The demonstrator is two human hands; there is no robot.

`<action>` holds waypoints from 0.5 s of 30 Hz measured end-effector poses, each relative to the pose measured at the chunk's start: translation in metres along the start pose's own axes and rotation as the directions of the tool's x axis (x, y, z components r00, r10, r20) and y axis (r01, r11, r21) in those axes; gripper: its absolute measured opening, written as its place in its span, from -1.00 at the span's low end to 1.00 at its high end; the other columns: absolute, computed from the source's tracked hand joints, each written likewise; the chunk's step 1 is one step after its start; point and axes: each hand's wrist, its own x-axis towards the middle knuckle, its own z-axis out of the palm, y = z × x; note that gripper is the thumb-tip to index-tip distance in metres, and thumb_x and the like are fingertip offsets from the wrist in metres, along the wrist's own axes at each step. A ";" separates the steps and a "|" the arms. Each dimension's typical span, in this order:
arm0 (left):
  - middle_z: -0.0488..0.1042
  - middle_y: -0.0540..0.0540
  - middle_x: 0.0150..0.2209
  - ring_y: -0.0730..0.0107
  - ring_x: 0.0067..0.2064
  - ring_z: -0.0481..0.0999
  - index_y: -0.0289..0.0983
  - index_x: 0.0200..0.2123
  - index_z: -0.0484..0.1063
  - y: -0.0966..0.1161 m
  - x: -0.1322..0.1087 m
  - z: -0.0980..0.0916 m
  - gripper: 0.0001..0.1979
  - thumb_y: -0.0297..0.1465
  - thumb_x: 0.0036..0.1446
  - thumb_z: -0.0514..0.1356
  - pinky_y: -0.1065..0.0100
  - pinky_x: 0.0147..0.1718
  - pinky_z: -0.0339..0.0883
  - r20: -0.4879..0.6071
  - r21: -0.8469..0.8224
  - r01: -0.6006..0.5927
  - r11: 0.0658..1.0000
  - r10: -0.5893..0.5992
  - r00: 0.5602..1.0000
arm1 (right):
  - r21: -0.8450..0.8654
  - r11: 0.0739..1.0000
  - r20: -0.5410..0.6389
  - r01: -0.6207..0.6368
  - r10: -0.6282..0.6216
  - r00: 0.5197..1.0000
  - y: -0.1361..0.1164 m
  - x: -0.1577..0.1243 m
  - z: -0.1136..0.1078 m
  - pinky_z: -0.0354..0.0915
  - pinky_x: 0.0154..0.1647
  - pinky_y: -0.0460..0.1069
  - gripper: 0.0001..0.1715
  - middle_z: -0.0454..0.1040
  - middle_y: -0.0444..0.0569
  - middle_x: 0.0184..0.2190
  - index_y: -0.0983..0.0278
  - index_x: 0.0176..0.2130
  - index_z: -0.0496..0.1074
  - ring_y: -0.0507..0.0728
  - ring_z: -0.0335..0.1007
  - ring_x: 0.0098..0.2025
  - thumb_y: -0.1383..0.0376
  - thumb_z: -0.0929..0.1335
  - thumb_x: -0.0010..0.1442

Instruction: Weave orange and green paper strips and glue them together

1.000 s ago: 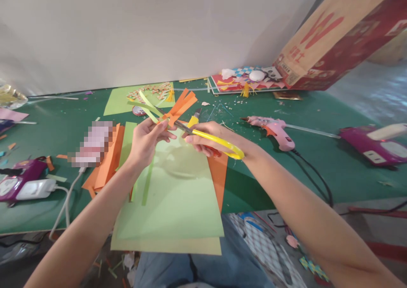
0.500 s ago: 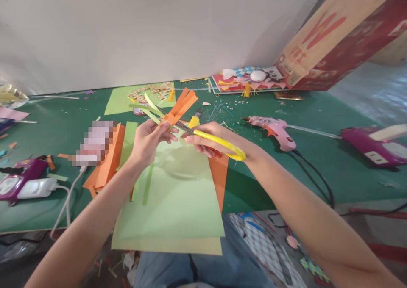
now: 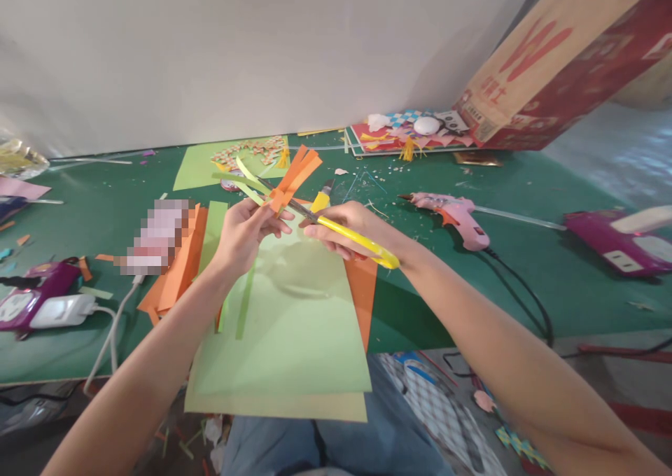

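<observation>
Inspector: Legible markings, clock taken from the hands?
Clerk: Bag (image 3: 567, 77) at 2 o'clock: large red "W", smaller red characters beneath, too soft to read with certainty. A pixelated item (image 3: 160, 238) at 9 is unreadable.
Inspector: Grip?
Clerk: Left hand (image 3: 244, 231): grip pinching the strips (image 3: 295, 178), orange and green, held above the counter (image 3: 409, 287). Right hand (image 3: 349, 225): grip closed around the scissors (image 3: 362, 239), blades reaching the strips. Whether they bite, I cannot tell.
Inspector: Surroundings, obstructions?
Clerk: Green sheets (image 3: 299, 336) at 6, overhanging the counter's edge. Cutter (image 3: 320, 199) just beyond the right hand, partly hidden. Orange paper (image 3: 181, 273) at 8. Glue gun (image 3: 456, 218) at 3, nozzle toward the hands, cord (image 3: 525, 301) trailing to the near edge. Woven piece (image 3: 270, 152) at 11, on green paper (image 3: 192, 168).
Inspector: Containers?
Clerk: The bag; its contents are out of sight. Beside it, a red board (image 3: 359, 131) carries a white ball (image 3: 426, 125).
</observation>
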 end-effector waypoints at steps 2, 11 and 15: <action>0.54 -0.09 -0.50 0.52 -0.59 0.45 -0.34 -0.45 0.43 -0.001 0.001 -0.001 -0.78 -0.29 -0.03 0.31 0.46 -0.56 0.30 0.000 -0.001 0.008 1.000 -0.008 1.000 | -0.007 1.000 -0.013 -0.004 0.004 1.000 0.001 0.001 0.001 0.02 -0.80 -0.16 -0.58 0.24 -0.24 -0.68 0.30 -0.43 0.39 -0.13 0.09 -0.76 -0.02 0.39 0.07; 0.53 -0.06 -0.53 0.50 -0.57 0.47 -0.32 -0.51 0.41 0.003 0.000 0.003 -0.78 -0.31 -0.09 0.33 0.47 -0.57 0.30 -0.015 -0.035 0.048 0.998 -0.048 0.999 | 0.001 0.999 -0.024 0.046 -0.046 0.999 0.003 0.001 0.001 0.05 -0.77 -0.15 -0.58 0.22 -0.26 -0.70 0.32 -0.44 0.40 -0.13 0.09 -0.78 0.01 0.40 0.08; 0.53 -0.04 -0.53 0.51 -0.58 0.47 -0.31 -0.50 0.41 0.004 0.000 0.003 -0.79 -0.31 -0.10 0.34 0.48 -0.57 0.31 -0.023 -0.043 0.038 0.998 -0.039 0.999 | 0.019 1.000 -0.058 0.000 0.001 0.998 0.001 0.001 0.001 0.04 -0.80 -0.14 -0.55 0.24 -0.24 -0.67 0.31 -0.41 0.39 -0.13 0.09 -0.76 -0.03 0.41 0.04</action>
